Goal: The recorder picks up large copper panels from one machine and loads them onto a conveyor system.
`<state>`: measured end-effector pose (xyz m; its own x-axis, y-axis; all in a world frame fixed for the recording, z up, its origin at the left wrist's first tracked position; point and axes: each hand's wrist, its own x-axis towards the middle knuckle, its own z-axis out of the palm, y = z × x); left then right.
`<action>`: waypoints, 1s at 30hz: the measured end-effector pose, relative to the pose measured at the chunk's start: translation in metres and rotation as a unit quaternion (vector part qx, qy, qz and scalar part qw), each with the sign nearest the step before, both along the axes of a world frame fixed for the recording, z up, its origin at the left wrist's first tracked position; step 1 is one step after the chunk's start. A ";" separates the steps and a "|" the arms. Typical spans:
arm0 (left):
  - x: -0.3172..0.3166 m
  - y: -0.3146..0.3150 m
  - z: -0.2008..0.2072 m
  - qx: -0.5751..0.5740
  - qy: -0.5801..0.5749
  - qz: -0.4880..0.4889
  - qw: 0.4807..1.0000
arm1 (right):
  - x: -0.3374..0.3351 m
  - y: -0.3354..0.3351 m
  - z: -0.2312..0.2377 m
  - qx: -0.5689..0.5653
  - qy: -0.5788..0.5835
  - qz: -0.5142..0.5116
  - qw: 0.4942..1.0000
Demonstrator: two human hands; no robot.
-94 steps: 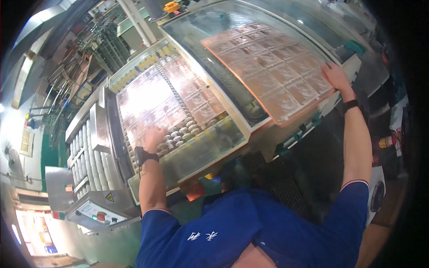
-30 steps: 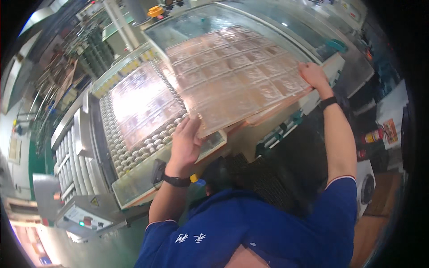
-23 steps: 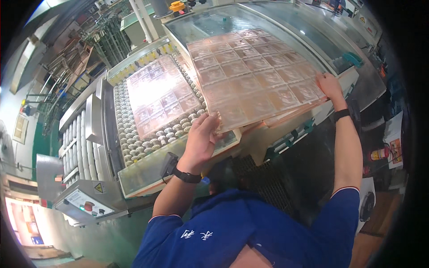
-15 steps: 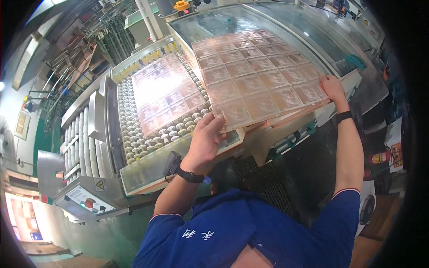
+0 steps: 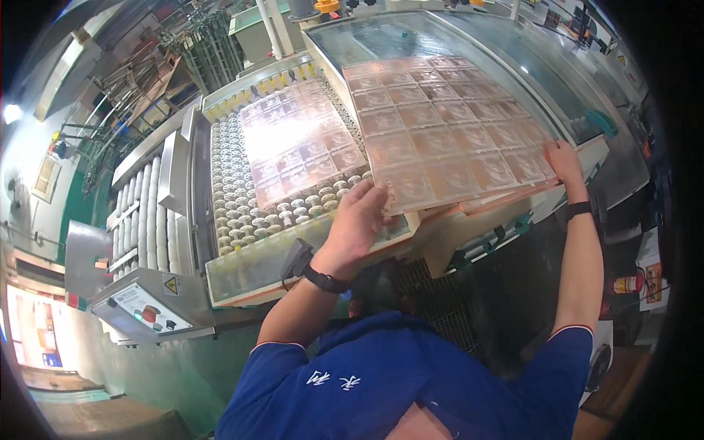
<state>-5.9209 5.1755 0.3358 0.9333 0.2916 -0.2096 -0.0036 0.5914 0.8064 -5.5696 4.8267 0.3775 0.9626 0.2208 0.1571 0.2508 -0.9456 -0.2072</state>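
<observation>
A copper-coloured sheet (image 5: 429, 139) with a grid of rectangular patterns lies over one or more similar sheets on a glassy machine cover. My left hand (image 5: 359, 220) pinches its near left corner, thumb and fingers closed round the edge. At the near right corner, my right hand (image 5: 564, 161) grips the sheet's edge with curled fingers. Under the near edge, a strip of the lower copper sheet (image 5: 506, 199) shows. To the left, another patterned copper panel (image 5: 301, 154) lies flat on the white wheels of a roller conveyor (image 5: 249, 229), with bright glare over it.
Left of the wheels stands a metal housing with long rollers (image 5: 139, 220) and a control panel (image 5: 150, 312). A raised frame edge borders the glassy cover (image 5: 381, 37) at the back. A green handle (image 5: 600, 123) sits at right. Metal racks (image 5: 209, 55) stand far left.
The whole view has shifted, so the machine and sheets appear farther right. Both hands still hold the top sheet, whose place on the cover looks nearly the same.
</observation>
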 end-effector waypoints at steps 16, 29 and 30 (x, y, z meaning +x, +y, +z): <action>0.003 0.257 -0.156 0.667 0.408 0.139 0.608 | -0.004 0.001 0.002 -0.007 -0.002 -0.012 1.000; 0.009 0.287 -0.193 0.745 0.417 0.034 0.519 | -0.007 0.012 0.007 -0.049 -0.023 0.054 0.997; 0.006 0.293 -0.195 0.739 0.440 0.027 0.510 | -0.008 0.018 0.008 -0.046 -0.024 0.058 0.997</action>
